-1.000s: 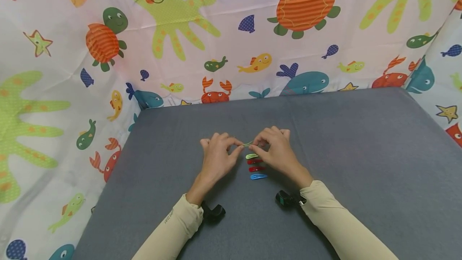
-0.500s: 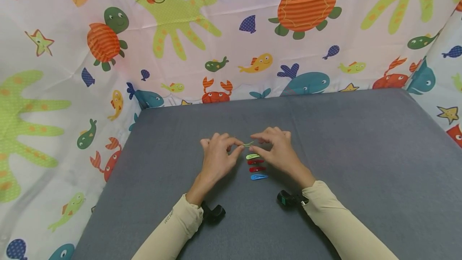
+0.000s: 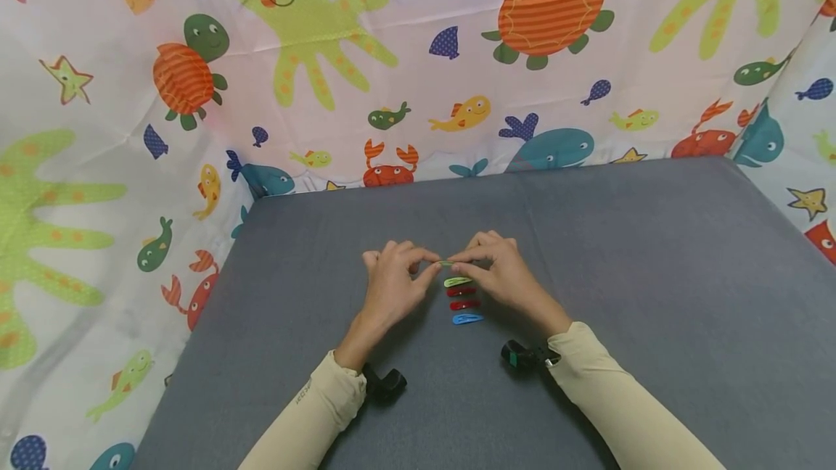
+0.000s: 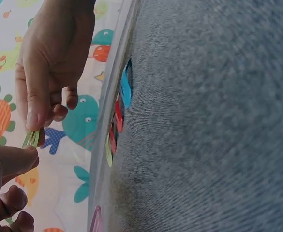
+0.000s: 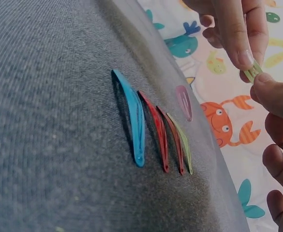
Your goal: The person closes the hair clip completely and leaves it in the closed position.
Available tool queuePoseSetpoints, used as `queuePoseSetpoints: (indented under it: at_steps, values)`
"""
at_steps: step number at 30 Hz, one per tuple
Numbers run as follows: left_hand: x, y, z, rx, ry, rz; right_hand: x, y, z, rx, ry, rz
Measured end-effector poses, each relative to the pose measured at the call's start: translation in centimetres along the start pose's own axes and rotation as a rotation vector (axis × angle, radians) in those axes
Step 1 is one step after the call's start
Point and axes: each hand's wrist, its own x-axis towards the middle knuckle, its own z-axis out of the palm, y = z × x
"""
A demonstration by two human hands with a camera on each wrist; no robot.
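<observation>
A light green snap hair clip (image 3: 446, 262) is held above the table between both hands. My left hand (image 3: 397, 283) pinches its left end between thumb and index finger. The right hand (image 3: 501, 273) pinches the other end the same way. Below them, a light green hair clip (image 3: 457, 282), two red hair clips (image 3: 461, 292) (image 3: 464, 305) and a blue hair clip (image 3: 466, 319) lie in a column on the grey cloth. In the right wrist view a pink hair clip (image 5: 184, 103) lies beyond the row; the head view does not show it.
The grey cloth-covered table (image 3: 653, 274) spreads around the hands. A curtain (image 3: 418, 78) printed with sea animals stands along its back and sides. Black wrist devices (image 3: 387, 386) hang under both forearms.
Half a second ago the right index finger was lifted off the held hair clip, whose parts stood spread. Now that finger is back down on it and the clip looks flat. The left hand stays put.
</observation>
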Motion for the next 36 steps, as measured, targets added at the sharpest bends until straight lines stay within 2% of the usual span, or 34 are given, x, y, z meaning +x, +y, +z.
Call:
queuePoseSetpoints:
  at_steps: [7,14,22,32,36]
  values:
    - [0.2,-0.1,-0.2,-0.088,-0.015,0.031,0.2,-0.1,-0.3,0.003,-0.003,-0.014]
    - [0.3,-0.2,-0.5,-0.142,-0.063,0.015,0.2,-0.3,-0.7,0.009,-0.023,-0.006]
    - [0.3,-0.1,-1.0,-0.268,-0.139,-0.02,0.3,-0.3,-1.1,0.116,-0.078,0.033]
    - [0.6,-0.5,-1.4,-0.305,-0.183,0.058,0.4,-0.6,-1.5,0.165,-0.13,0.008]
    - [0.6,-0.6,-1.5,-0.32,-0.188,0.062,0.3,-0.5,-1.5,0.167,-0.141,0.001]
